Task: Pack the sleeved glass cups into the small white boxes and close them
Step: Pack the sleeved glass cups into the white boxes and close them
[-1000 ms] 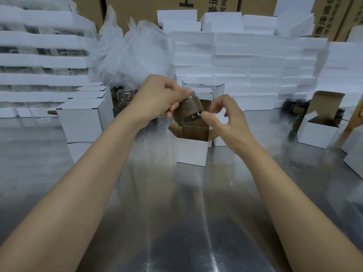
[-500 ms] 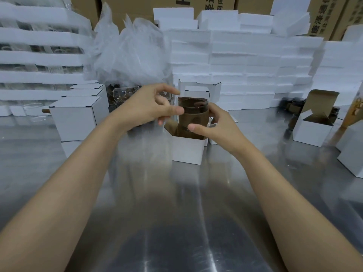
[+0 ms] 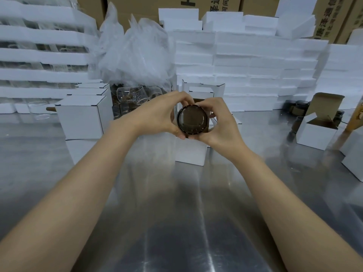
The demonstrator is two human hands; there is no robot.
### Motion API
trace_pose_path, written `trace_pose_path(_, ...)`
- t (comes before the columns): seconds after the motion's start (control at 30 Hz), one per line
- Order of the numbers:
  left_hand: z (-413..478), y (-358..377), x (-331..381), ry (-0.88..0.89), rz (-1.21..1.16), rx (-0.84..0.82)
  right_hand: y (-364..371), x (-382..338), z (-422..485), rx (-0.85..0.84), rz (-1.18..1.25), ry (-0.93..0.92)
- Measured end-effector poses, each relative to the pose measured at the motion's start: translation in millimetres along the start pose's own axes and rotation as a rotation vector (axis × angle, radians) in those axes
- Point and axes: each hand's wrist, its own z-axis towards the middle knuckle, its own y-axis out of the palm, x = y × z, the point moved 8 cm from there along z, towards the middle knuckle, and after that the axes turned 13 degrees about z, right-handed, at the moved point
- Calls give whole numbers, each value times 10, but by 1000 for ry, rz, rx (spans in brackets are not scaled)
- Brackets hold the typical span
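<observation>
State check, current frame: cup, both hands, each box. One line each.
sleeved glass cup: held in the air, tipped, round end toward the camera
left hand: grips the cup
right hand: grips the cup
white box under the cup: open, cup not in it
white box at right: open, lid flap up
white boxes at left: closed, stacked

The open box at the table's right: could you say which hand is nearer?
Right. The right hand holds the cup on the side facing the open box; the left hand holds the other side.
</observation>
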Motion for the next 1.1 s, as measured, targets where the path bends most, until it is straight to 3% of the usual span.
trace_pose_path(0.1, 14, 12, -15, 5, -3, 23, 5, 9, 8, -15, -9, -2)
trace_pose_path(0.23, 35, 19, -90, -57, -76, 11, -72, 17, 14, 66, 167, 90)
trace_pose_path(0.4, -26, 83, -212, -208, -210, -54, -142, 26, 19, 121, 234, 151)
trace_pose_path(0.77, -60, 196, -203, -229, -503, -99, -114, 135, 9, 45, 233, 224)
trace_pose_path(0.93, -41, 139, -279, -363, -687, -5, -93, 94, 24, -3, 278, 243)
trace_pose_path(1.1, -73, 172, -300, -486, -789, -87, -49, 125, 49, 26, 314, 374)
